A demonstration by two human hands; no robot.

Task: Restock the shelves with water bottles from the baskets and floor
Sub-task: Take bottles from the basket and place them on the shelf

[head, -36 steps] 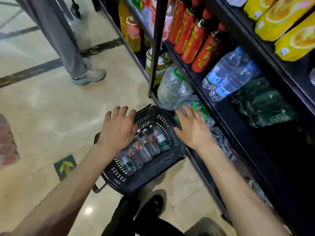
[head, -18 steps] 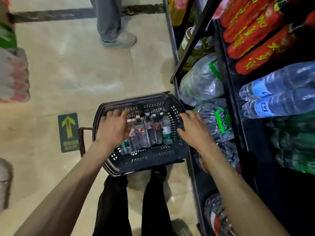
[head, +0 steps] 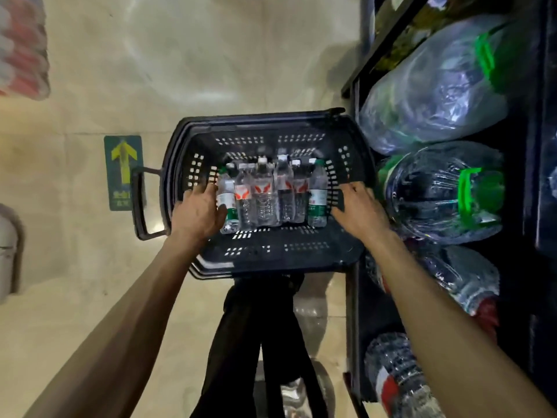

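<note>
Water bottles (head: 271, 194) lie in the basket (head: 271, 248) on the floor (head: 211, 70); my left hand (head: 197, 212) touches the leftmost bottle (head: 227, 191), grip indeterminate through blur, while my right hand (head: 358, 209) hovers, fingers (head: 349, 188) relaxed, holding nothing.

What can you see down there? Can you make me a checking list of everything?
Surface: beige tiled floor with a green arrow sticker.
Job's things: six small water bottles lying side by side in a dark basket.
Clutter: nothing seen.
Hands: left hand at the leftmost bottle, grip unclear; right hand open at the basket's right wall.
Cables: nothing seen.
Surroundings: big water jugs on the low shelf to the right; blurred red packs to the left.
</note>
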